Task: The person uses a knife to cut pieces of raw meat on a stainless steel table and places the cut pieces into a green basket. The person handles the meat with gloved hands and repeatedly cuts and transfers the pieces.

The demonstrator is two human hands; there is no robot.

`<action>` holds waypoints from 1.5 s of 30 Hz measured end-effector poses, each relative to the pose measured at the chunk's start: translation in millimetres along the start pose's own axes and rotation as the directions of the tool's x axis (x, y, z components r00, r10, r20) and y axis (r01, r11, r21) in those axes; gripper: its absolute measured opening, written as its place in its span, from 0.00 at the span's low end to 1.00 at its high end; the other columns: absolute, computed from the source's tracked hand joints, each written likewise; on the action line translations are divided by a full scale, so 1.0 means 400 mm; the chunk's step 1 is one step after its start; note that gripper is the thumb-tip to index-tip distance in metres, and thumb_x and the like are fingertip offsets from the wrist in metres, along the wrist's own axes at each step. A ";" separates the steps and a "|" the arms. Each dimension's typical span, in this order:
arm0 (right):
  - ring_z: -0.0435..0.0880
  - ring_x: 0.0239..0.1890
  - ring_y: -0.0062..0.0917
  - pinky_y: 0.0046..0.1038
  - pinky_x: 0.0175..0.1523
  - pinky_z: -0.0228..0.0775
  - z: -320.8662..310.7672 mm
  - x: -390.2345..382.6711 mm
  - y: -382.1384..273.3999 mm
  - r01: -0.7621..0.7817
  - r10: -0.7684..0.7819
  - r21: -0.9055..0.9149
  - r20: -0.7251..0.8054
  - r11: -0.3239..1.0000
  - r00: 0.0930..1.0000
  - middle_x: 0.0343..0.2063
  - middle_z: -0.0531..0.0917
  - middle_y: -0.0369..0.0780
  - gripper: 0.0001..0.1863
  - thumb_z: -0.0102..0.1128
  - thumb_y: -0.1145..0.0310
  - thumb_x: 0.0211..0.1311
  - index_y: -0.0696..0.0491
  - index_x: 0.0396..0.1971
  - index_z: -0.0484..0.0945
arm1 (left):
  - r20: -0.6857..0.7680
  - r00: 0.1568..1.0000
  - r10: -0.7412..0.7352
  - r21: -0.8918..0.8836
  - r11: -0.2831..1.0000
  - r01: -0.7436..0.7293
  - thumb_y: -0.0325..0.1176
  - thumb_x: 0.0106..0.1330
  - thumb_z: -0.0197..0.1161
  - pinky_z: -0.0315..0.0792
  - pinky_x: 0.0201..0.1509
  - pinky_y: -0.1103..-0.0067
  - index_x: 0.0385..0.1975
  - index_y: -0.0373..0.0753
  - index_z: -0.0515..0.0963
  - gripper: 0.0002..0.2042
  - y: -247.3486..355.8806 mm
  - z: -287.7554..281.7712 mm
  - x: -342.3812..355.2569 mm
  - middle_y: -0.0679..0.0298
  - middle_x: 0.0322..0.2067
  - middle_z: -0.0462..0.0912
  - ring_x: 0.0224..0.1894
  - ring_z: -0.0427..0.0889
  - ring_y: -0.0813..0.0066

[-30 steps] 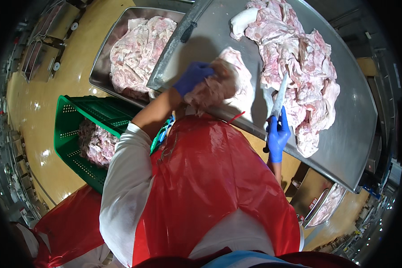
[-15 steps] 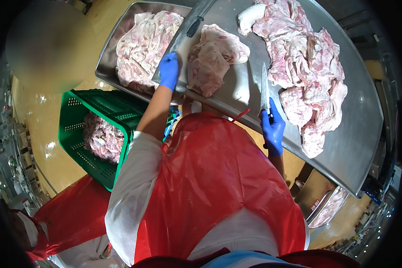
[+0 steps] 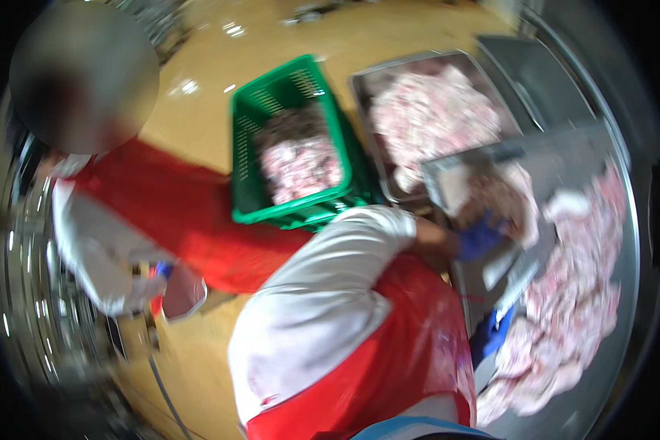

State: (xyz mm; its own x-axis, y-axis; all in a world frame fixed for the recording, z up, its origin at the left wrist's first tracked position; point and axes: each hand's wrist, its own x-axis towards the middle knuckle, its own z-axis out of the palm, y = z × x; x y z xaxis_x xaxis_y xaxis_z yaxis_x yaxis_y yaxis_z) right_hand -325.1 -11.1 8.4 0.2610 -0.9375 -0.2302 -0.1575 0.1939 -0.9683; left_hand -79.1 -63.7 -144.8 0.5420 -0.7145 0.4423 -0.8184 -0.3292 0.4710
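My left hand (image 3: pixel 480 237), in a blue glove, reaches onto a flat piece of raw meat (image 3: pixel 522 209) near the left corner of the metal table. Its fingers are blurred against the meat, so their grip does not show. Lower down, at the near edge, my right hand (image 3: pixel 494 334) is closed around a knife, also gloved in blue. The knife blade (image 3: pixel 518 284) points up and away over the table. Beyond it lies a long heap of pale pink raw meat (image 3: pixel 576 293).
Left of the metal table (image 3: pixel 455 163), a steel tub (image 3: pixel 365 95) holds more pale meat (image 3: pixel 433 110). A green perforated crate (image 3: pixel 240 147) with meat scraps (image 3: pixel 301 165) stands beside it. At the left a person in a red apron (image 3: pixel 176 205) is close to the crate.
My view has swung to the left, and the picture is blurred. My left hand has left the table's corner and moved onto the single meat piece. My right hand still holds the knife.
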 end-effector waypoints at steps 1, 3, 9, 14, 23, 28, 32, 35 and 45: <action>0.66 0.20 0.11 0.17 0.25 0.57 -0.013 -0.003 0.027 0.004 -0.006 -0.065 -0.038 0.998 0.999 0.27 0.79 0.31 0.30 0.60 0.69 0.71 0.52 0.72 0.69 | 0.313 0.880 0.357 0.412 0.784 -0.464 0.39 0.76 0.50 0.70 0.65 0.43 0.68 0.50 0.70 0.21 0.014 -0.063 0.024 0.55 0.68 0.64 0.74 0.57 0.45; 0.66 0.21 0.12 0.18 0.26 0.58 -0.010 -0.002 0.000 0.005 -0.013 -0.151 -0.055 0.988 0.998 0.28 0.80 0.32 0.29 0.60 0.70 0.71 0.51 0.71 0.70 | 0.649 0.603 0.464 0.576 0.217 -0.788 0.41 0.73 0.52 0.71 0.56 0.33 0.65 0.48 0.73 0.21 0.042 -0.165 0.068 0.53 0.67 0.65 0.73 0.57 0.38; 0.68 0.24 0.12 0.19 0.28 0.59 -0.022 0.035 -0.003 0.050 -0.049 -0.072 0.022 0.996 0.999 0.30 0.81 0.35 0.29 0.59 0.70 0.71 0.52 0.71 0.71 | 0.277 0.855 0.439 0.137 0.862 -0.488 0.34 0.69 0.56 0.77 0.43 0.49 0.45 0.41 0.80 0.10 -0.067 -0.111 0.069 0.50 0.44 0.79 0.50 0.78 0.46; 0.77 0.32 0.14 0.19 0.35 0.69 -0.070 0.037 0.032 0.132 -0.135 -0.104 -0.013 0.986 0.991 0.39 0.84 0.34 0.28 0.60 0.71 0.72 0.57 0.70 0.70 | -0.046 0.814 0.579 -0.473 0.705 -0.528 0.31 0.66 0.60 0.70 0.53 0.61 0.37 0.41 0.79 0.04 -0.199 -0.274 0.250 0.53 0.36 0.80 0.46 0.78 0.56; 0.73 0.22 0.10 0.17 0.28 0.67 -0.034 -0.023 -0.063 0.077 -0.089 -0.247 -0.037 0.966 0.995 0.27 0.83 0.33 0.30 0.59 0.74 0.70 0.55 0.72 0.68 | 0.368 0.900 0.233 -0.152 0.970 -0.188 0.25 0.56 0.64 0.75 0.55 0.63 0.55 0.45 0.79 0.23 -0.224 -0.439 0.169 0.51 0.54 0.77 0.56 0.77 0.47; 0.72 0.25 0.10 0.16 0.32 0.66 -0.003 -0.040 -0.095 0.032 -0.044 -0.280 -0.037 0.959 0.998 0.27 0.82 0.32 0.31 0.61 0.74 0.68 0.59 0.71 0.68 | 0.383 0.771 0.509 0.205 0.767 -0.608 0.35 0.64 0.59 0.67 0.66 0.54 0.67 0.51 0.71 0.27 -0.169 -0.404 0.182 0.55 0.65 0.71 0.64 0.69 0.44; 0.71 0.22 0.10 0.18 0.29 0.66 0.023 -0.018 -0.106 0.054 -0.051 -0.360 0.018 0.931 0.999 0.23 0.81 0.31 0.30 0.61 0.75 0.68 0.53 0.71 0.71 | 0.441 0.569 0.694 0.022 0.625 -0.780 0.37 0.61 0.63 0.64 0.68 0.55 0.62 0.47 0.75 0.26 -0.172 -0.377 0.207 0.54 0.58 0.74 0.64 0.69 0.46; 0.73 0.21 0.12 0.21 0.29 0.68 0.088 -0.002 -0.186 0.108 -0.041 -0.478 0.147 0.872 0.988 0.23 0.81 0.33 0.31 0.60 0.75 0.68 0.48 0.71 0.71 | 0.449 0.645 0.619 -0.159 0.765 -0.624 0.37 0.57 0.67 0.64 0.68 0.54 0.54 0.45 0.78 0.23 -0.127 -0.342 0.194 0.55 0.52 0.76 0.59 0.72 0.48; 0.83 0.41 0.56 0.47 0.45 0.76 0.297 0.119 -0.352 0.671 -0.464 -0.453 0.491 0.587 0.737 0.40 0.84 0.57 0.27 0.57 0.76 0.65 0.50 0.66 0.74 | 0.427 0.662 0.616 -0.664 0.711 -0.232 0.31 0.57 0.69 0.71 0.63 0.59 0.47 0.38 0.80 0.17 -0.120 -0.423 0.048 0.52 0.51 0.81 0.57 0.77 0.51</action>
State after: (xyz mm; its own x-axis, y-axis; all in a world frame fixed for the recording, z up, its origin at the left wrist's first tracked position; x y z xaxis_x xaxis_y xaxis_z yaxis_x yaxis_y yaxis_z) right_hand -177.3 -48.5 122.1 0.7332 -0.6393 0.2316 -0.3492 -0.6463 -0.6785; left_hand 3.0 42.8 -29.8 -0.2266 -0.9396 0.2565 -0.5803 0.3418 0.7392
